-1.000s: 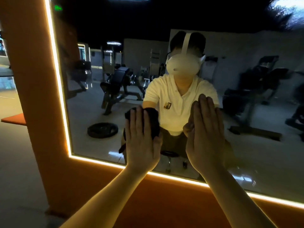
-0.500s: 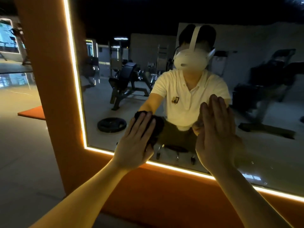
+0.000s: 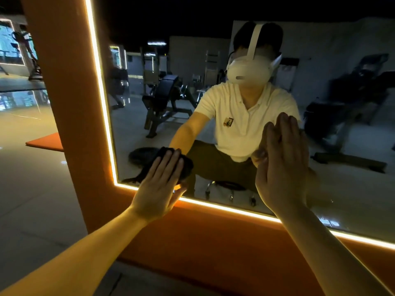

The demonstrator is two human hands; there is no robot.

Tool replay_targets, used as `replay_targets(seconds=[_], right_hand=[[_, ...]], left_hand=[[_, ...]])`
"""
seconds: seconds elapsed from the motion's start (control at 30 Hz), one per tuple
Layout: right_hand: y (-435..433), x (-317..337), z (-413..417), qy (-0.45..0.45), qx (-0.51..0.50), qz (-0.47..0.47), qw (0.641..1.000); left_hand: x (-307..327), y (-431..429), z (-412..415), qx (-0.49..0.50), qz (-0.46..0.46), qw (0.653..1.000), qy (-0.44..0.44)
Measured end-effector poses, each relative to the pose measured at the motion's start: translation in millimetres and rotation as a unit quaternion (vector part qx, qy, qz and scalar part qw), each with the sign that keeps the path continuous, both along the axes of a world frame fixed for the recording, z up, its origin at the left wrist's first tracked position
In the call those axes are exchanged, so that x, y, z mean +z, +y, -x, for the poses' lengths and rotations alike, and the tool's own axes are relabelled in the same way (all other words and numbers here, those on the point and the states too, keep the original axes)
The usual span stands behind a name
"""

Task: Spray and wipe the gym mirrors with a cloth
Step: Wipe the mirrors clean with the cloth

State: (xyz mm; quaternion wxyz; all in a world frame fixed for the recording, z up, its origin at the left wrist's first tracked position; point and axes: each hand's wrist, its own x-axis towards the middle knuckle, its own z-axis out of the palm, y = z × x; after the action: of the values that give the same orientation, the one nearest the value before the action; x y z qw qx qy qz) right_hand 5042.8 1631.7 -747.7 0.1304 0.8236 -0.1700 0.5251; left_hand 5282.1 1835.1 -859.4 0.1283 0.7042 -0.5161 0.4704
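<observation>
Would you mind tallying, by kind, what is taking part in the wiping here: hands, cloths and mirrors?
Hands: 2 (left hand pressing the cloth with straight fingers, right hand flat on the glass)
Cloths: 1 (dark cloth, against the glass near its lower left corner)
Mirrors: 1 (mirror in a lit orange frame)
Total: 4

Dim room; glowing light strip (image 3: 100, 99) casts orange, edges bend, slight blur.
</observation>
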Motion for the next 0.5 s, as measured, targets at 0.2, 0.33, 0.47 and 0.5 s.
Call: replay_targets(seconds=[0.2,0.33,0.47,0.5], right_hand=[[-3,-3,8,0.013,0.007,0.012,1.000],[-9,-3,14,0.041,0.002,0.030,0.999],[-9,-3,15,0.045,0.004,0.030,0.999],[-8,-3,15,0.046,0.005,0.028,0.999]], left_hand=[[3,-62,68,-0.075,-0.091,0.992,-0.052],[8,-69,79,-0.099,-0.138,0.982,-0.087],[21,-54,64,-0.085,-0.174,0.970,-0.149],[19,-52,61,-0.082,-0.171,0.970,-0.154]])
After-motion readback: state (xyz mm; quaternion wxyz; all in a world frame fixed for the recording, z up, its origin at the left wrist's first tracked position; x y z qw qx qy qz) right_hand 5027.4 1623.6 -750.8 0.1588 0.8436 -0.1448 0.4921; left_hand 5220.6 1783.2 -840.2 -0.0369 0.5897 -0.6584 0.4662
